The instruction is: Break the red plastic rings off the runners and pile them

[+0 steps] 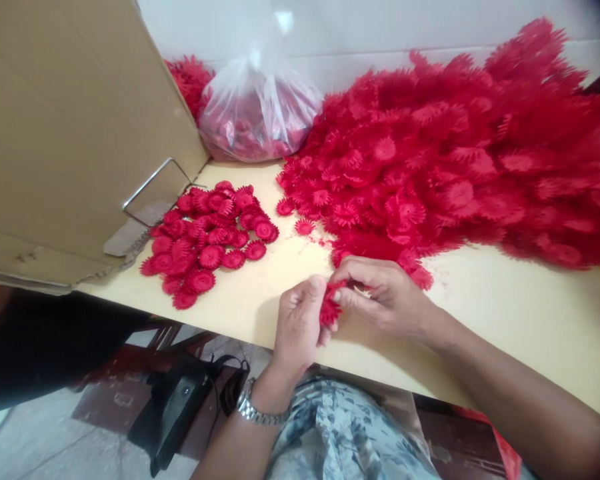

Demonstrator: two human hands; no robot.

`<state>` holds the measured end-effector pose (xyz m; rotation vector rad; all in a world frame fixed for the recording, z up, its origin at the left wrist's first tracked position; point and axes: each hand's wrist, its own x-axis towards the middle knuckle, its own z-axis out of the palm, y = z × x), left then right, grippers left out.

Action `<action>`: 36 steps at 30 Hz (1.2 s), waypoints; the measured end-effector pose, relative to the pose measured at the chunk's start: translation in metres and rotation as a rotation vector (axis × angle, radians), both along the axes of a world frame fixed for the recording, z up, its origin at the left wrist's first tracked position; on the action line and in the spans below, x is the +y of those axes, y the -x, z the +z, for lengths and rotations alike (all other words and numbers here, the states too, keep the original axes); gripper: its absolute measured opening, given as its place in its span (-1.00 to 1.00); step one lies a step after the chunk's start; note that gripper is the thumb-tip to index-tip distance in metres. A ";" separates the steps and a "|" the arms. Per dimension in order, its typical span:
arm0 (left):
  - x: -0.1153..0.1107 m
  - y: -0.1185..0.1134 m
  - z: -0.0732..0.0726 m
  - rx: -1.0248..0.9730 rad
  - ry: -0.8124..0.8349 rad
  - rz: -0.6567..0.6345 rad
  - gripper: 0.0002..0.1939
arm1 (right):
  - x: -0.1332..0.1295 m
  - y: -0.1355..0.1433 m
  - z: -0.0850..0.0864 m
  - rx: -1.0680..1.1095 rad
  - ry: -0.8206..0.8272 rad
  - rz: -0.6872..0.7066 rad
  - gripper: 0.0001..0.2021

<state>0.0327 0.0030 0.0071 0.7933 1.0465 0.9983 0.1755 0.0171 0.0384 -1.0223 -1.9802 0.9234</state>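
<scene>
Just below the centre of the frame, the left hand and right hand are pinching one red fringed flower piece between them. Similar red discs are lying left of centre; a larger heap is filling the upper right.

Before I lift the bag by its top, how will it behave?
The bag is likely floppy: its thin film creases and bunches on top. Probably light for its size, if the red contents match the thin, frilly pieces in the pile. Broad, slumped base: pushed, it would likely sag rather than roll.
</scene>
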 end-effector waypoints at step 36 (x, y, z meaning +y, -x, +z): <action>-0.005 0.005 -0.004 0.006 -0.044 -0.115 -0.59 | -0.001 0.005 -0.004 -0.065 -0.086 -0.227 -0.71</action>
